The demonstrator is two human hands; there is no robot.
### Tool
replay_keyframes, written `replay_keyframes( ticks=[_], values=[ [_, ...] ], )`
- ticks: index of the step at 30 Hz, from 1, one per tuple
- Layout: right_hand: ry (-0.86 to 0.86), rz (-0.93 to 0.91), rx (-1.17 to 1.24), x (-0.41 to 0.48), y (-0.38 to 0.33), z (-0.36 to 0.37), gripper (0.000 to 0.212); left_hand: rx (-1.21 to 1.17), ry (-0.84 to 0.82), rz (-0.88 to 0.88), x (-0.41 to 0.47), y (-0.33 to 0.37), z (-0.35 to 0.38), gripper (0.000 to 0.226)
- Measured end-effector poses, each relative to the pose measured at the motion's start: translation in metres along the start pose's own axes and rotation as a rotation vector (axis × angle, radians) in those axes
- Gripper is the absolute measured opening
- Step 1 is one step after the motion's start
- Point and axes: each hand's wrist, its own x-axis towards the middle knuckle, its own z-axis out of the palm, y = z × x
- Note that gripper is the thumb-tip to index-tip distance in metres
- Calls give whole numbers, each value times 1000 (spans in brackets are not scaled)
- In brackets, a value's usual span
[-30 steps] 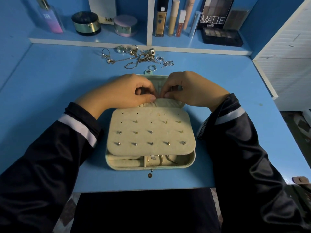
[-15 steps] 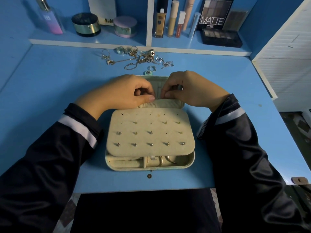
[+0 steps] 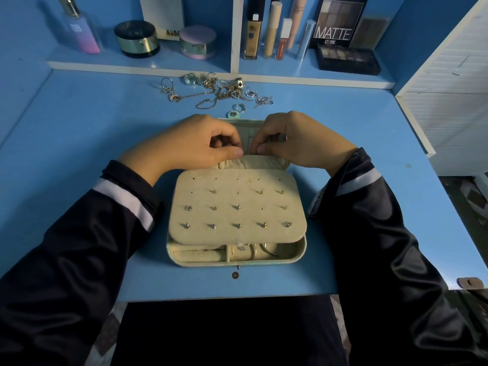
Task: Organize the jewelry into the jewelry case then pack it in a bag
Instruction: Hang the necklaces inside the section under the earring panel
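Blue desk [image 3: 79, 128]: left grip [image 3: 195, 143], right grip [image 3: 298, 143] curled atop jewelry case [image 3: 237, 207] rear; hold unclear.

I have the jewelry case [image 3: 298, 256] lying open mid-surface [image 3: 79, 114], its earring panel [image 3: 237, 202] folded over the near tray. My left hand [image 3: 190, 143] and right hand [image 3: 303, 143] sit side by side on the far half. Behind the case lies the loose jewelry [image 3: 221, 92], and behind that the shelf [image 3: 148, 65] carrying cosmetics [image 3: 272, 30].
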Motion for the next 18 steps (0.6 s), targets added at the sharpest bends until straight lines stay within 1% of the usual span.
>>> replay_keyframes(
  ticks=[4,7,10,13,18],
  values=[
    [-30,-8,8,-1,-1,-1,24,18,-13,10,1,0,1,5],
    [-37,0,16,-2,1,-2,20,14,-18,21,1,0,2,6],
    [-5,2,28,-2,3,-4,17,-23,20,39,1,-1,3,5],
    [84,-6,66,-2,6,-6,18,-57,106,73,2,-1,5,9],
    [336,57,146,7,18,-3,15,-34,301,146,14,1,3,9]
  ],
)
